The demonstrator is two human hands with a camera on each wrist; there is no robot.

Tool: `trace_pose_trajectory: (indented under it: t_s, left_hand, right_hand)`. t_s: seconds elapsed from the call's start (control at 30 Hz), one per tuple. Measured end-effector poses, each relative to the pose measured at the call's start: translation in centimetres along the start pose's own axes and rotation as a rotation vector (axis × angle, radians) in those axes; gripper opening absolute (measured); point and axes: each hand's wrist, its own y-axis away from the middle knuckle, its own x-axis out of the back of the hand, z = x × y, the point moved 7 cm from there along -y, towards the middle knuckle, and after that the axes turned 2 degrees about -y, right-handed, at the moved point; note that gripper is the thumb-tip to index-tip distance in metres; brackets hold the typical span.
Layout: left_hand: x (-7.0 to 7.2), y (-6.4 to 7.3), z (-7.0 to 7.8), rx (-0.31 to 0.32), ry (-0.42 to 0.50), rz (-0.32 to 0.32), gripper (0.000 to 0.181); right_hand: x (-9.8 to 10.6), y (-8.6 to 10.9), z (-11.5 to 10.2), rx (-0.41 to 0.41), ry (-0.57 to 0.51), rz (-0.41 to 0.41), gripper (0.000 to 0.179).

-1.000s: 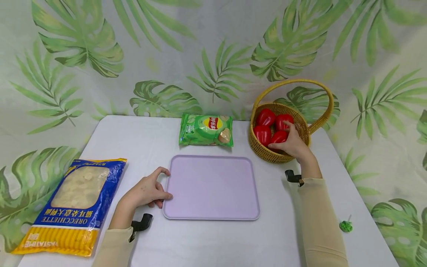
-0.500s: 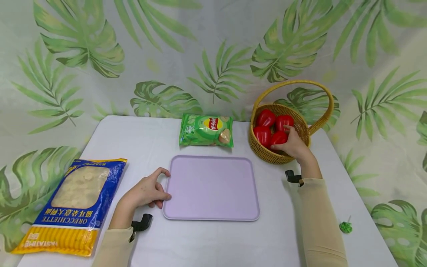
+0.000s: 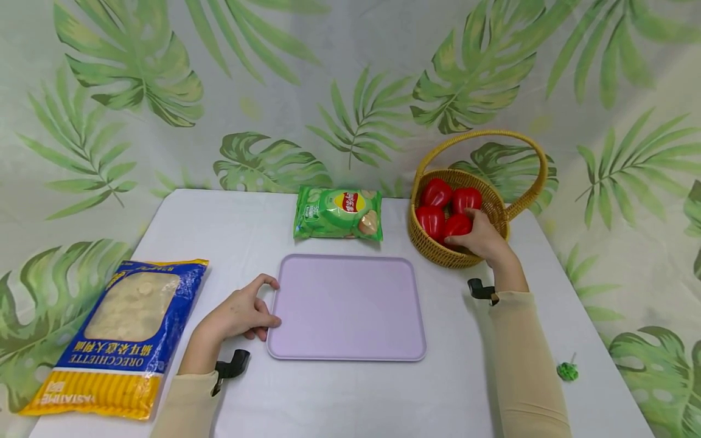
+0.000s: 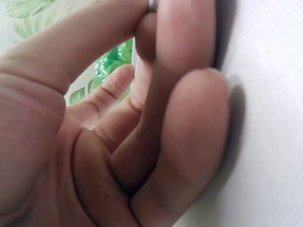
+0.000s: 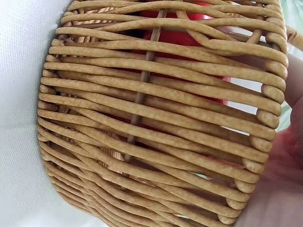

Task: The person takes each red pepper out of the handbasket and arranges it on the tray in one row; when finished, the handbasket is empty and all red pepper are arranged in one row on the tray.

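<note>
A flat lilac tray (image 3: 347,309) lies on the white table. My left hand (image 3: 241,311) holds its left edge, thumb over the rim and index fingertip at the side; in the left wrist view the other fingers are curled close to the tablecloth. At the back right, several glossy red oblong fruits (image 3: 436,193) sit in a wicker basket (image 3: 460,258) with a tall handle. My right hand (image 3: 484,236) reaches over the basket's near rim, thumb and fingers around the nearest right red fruit (image 3: 457,225). The basket's woven side (image 5: 156,99) hides most of that grip in the right wrist view.
A green chip bag (image 3: 339,213) lies behind the tray. On the left is a large blue and yellow orecchiette pasta bag (image 3: 120,340). A small green object (image 3: 567,371) with a thin stem lies near the right table edge. A leaf-print cloth hangs behind.
My right hand's fingers have drawn in from over the rear fruit to close around the nearest right one. The left hand and tray have stayed in place.
</note>
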Motion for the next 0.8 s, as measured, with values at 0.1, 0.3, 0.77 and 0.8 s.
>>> trace_pose_trajectory:
  t_s: [0.1, 0.3, 0.77, 0.8]
  left_hand:
    - [0.03, -0.07, 0.05, -0.001, 0.002, -0.003, 0.067]
    - [-0.07, -0.11, 0.11, -0.001, 0.003, -0.01, 0.067]
    - [-0.07, 0.24, 0.2, -0.019, 0.003, 0.004, 0.068]
    - [-0.06, 0.24, 0.23, -0.021, 0.002, 0.004, 0.068]
  right_hand:
    - [0.04, 0.0, 0.06, -0.004, 0.0, 0.0, 0.105]
    - [0.12, 0.06, 0.0, -0.008, 0.012, 0.004, 0.104]
    - [0.24, 0.59, -0.4, 0.025, 0.023, 0.047, 0.099]
    - [0.32, 0.65, -0.44, 0.028, 0.026, 0.053, 0.099]
